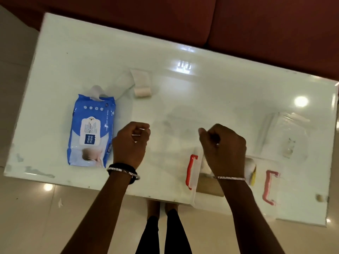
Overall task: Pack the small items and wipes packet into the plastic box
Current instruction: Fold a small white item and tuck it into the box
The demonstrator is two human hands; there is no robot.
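A blue wipes packet [92,132] lies flat on the left of the white table [220,92]. Beyond it sits a partly unrolled white bandage roll [142,88]. The clear plastic box [194,182] with red side handles stands at the table's near edge and holds white and yellow items. My right hand [224,151] hovers over the box and my left hand [131,143] is beside the packet. Both are closed, pinching the ends of a thin clear plastic bag [176,132] that is faint and hard to make out.
A clear flat lid or packet [286,132] lies on the table to the right of the box. A dark red sofa [256,24] runs along the table's far side. My legs and the tiled floor show below the near edge.
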